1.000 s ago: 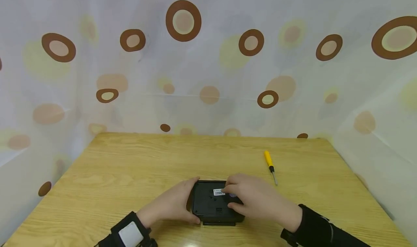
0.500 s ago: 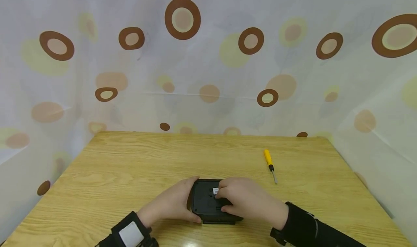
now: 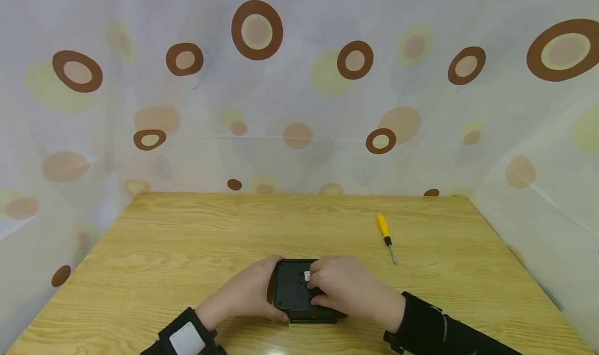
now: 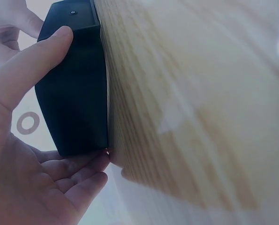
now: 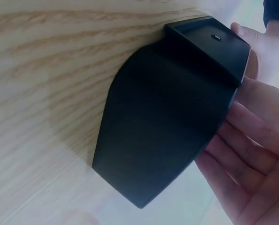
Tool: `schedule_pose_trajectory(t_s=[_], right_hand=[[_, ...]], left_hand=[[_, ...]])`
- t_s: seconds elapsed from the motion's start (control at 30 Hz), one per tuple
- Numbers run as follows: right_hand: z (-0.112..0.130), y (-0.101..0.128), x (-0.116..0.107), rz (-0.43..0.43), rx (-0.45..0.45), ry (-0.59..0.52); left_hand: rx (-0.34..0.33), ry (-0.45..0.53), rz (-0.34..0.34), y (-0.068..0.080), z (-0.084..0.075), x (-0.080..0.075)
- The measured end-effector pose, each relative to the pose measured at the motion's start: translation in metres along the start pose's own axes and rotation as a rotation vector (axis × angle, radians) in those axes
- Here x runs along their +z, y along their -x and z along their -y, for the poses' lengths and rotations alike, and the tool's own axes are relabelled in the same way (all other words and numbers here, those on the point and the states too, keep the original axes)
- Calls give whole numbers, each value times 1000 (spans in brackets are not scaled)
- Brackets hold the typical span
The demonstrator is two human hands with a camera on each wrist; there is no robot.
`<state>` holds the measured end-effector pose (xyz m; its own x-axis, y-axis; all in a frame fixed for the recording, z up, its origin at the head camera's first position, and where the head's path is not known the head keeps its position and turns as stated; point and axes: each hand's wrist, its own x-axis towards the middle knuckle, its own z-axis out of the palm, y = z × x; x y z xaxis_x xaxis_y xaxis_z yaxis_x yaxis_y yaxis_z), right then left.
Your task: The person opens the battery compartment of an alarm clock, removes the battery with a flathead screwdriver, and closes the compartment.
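Observation:
A black plastic device (image 3: 292,292), like a boxy casing, lies on the wooden table with a flat face up. That face carries a white label (image 3: 307,276), now partly covered. My left hand (image 3: 255,290) grips its left side, thumb at the near corner and fingers along the far side, as the left wrist view also shows. My right hand (image 3: 348,287) is over the right half of the face, index finger and thumb bent down onto it. What lies under those fingertips is hidden. A small screw (image 5: 216,37) shows in the casing's near end in the right wrist view.
A screwdriver (image 3: 386,235) with a yellow handle lies at the back right of the table (image 3: 210,230). A white sheet (image 3: 299,100) with brown and yellow circles hangs behind and along both sides.
My right hand has slid left across the device's face and now covers most of the label. My left hand keeps its grip, and the device stays in place.

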<state>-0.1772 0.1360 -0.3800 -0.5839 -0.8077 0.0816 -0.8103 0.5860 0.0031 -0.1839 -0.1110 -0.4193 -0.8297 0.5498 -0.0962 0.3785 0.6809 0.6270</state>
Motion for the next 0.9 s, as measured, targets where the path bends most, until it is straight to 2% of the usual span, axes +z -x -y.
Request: schedule_pose_trajectory(t_s=[0.47, 0.6, 0.7, 0.9], right_hand=[[15, 0, 0, -26, -27, 190], [18, 0, 1, -72, -51, 230], [22, -1, 0, -92, -80, 303], [30, -4, -4, -36, -88, 407]], left_hand=[[3, -4, -10, -1, 0, 1], [-5, -11, -10, 0, -2, 1], [-6, -21, -9, 0, -4, 1], [-6, -25, -10, -1, -4, 2]])
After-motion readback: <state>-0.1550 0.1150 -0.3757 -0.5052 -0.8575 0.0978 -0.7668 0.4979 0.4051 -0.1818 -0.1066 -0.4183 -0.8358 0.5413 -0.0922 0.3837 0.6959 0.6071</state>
